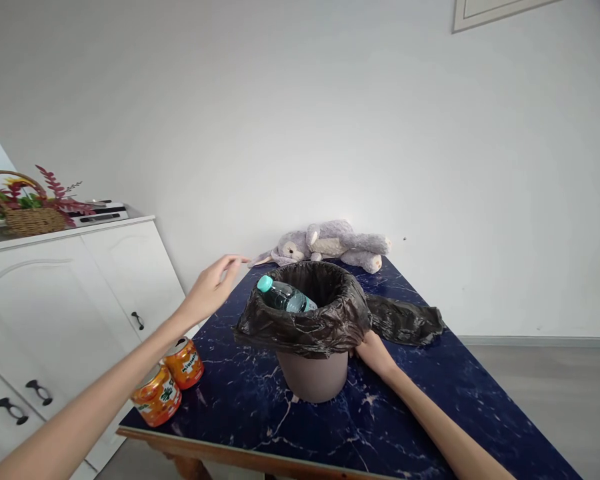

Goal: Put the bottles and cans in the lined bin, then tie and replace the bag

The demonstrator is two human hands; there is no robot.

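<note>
A small grey-brown trash can [313,380] stands upright on the table, lined with a black plastic bag [325,330] folded over its rim. Tilted inside the bag's mouth is a plastic bottle [285,297] with a turquoise cap. My left hand [219,283] hovers left of the bin, apart from the bottle, fingers stretched out and holding nothing. At the bin's right side, my right hand [373,352] is against the bag's lower edge; its fingers are mostly hidden behind the bag. Two orange soda cans [184,363] stand under my left forearm at the table's left.
The dark blue marble-patterned table [395,407] has a grey plush rabbit [325,243] lying at its far end. Another black plastic bag [405,320] lies flat right of the bin. White cabinets [115,280] with a flower basket [33,220] on top stand at left.
</note>
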